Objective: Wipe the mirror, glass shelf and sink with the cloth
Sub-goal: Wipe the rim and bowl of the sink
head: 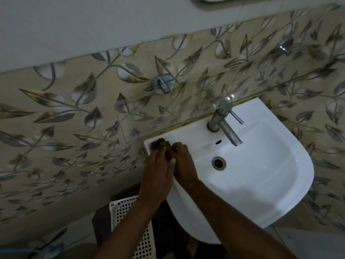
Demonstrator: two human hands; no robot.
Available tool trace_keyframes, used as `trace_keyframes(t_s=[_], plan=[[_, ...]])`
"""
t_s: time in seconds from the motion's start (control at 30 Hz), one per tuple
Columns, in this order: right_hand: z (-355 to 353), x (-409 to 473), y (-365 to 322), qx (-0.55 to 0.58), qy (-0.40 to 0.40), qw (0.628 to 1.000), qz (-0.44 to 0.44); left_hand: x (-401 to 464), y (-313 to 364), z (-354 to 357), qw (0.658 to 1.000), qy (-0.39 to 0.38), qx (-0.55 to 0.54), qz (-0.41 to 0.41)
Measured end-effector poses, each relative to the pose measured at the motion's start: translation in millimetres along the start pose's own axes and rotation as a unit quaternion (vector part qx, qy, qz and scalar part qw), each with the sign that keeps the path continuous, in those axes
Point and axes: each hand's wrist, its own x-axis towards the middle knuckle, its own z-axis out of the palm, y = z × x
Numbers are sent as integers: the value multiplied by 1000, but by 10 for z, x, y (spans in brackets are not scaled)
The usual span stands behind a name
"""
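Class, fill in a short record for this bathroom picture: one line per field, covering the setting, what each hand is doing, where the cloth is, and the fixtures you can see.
setting: white wall-mounted sink under a glass shelf, leaf-patterned tiles behind
cloth: dark, bunched on the sink's back left corner
left hand: on the cloth, fingers curled over it
right hand: beside the left, gripping the cloth
tap: metal, no water visible
drain: open
below: white plastic basket

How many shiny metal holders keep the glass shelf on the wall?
2. One holder is on the tiled wall above the hands. The other holder is farther right, higher up in the picture. More could be outside the view.
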Motion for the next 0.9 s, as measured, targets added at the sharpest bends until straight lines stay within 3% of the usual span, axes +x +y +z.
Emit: trace_keyframes(t_s=[0.1,0.2,0.33,0.4,0.47,0.53,0.6,0.67,0.7,0.8,0.9], plan=[[-146,116,417,-50,50,995,71,31,93,85,999,-31,10,32],[-406,218,857,-31,94,973,206,121,212,210,996,-55,39,57],[-624,112,1233,-100,36,989,107,254,306,344,989,-73,85,98],[-554,38,1247,-119,72,985,102,289,307,389,987,-82,93,105],[-492,-43,972,-14,139,962,235,294,265,408,989,-81,82,94],[-396,-122,615,197,175,899,349,278,211,392,995,-62,43,65],[-245,-250,269,282,159,871,369,265,180,349,999,-36,3,26],[-63,-358,-55,308,116,884,333,260,155,309,1000,-11,-2,-5],[4,-406,-149,274,85,908,306,253,144,286,1000,4,9,-15],[109,-501,-114,257,25,921,293,236,101,219,999,43,19,-6],[72,-637,58,215,24,935,280,200,38,246,999,30,1,18]])
